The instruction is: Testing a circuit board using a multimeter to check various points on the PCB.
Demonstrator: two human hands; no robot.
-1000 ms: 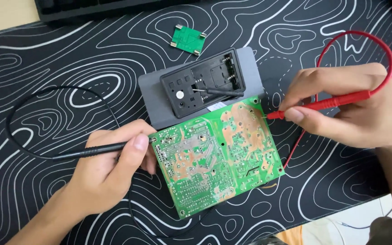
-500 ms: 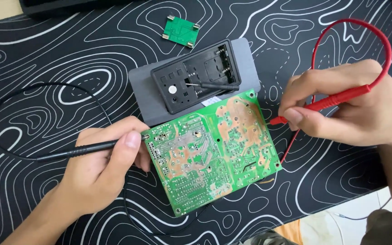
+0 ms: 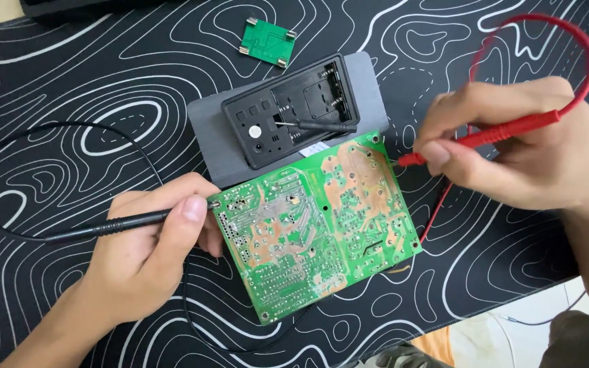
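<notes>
A large green circuit board (image 3: 315,221) lies solder side up on a black mat with white wavy lines. My left hand (image 3: 148,255) grips a black test probe (image 3: 114,223), its tip at the board's upper left corner. My right hand (image 3: 512,150) grips a red test probe (image 3: 492,131), its tip touching the board's upper right edge. The red lead (image 3: 584,41) loops above my right hand. The black lead (image 3: 8,160) curves off to the left.
A dark device with an open back (image 3: 288,112) rests on a grey slab (image 3: 206,136) just behind the board. A small green board (image 3: 267,42) lies farther back. The mat's front edge (image 3: 512,300) runs at lower right, with pale floor beyond.
The view has shifted slightly. The black probe tip has moved in to the board's upper left corner, and the red probe tip has stayed at the right edge.
</notes>
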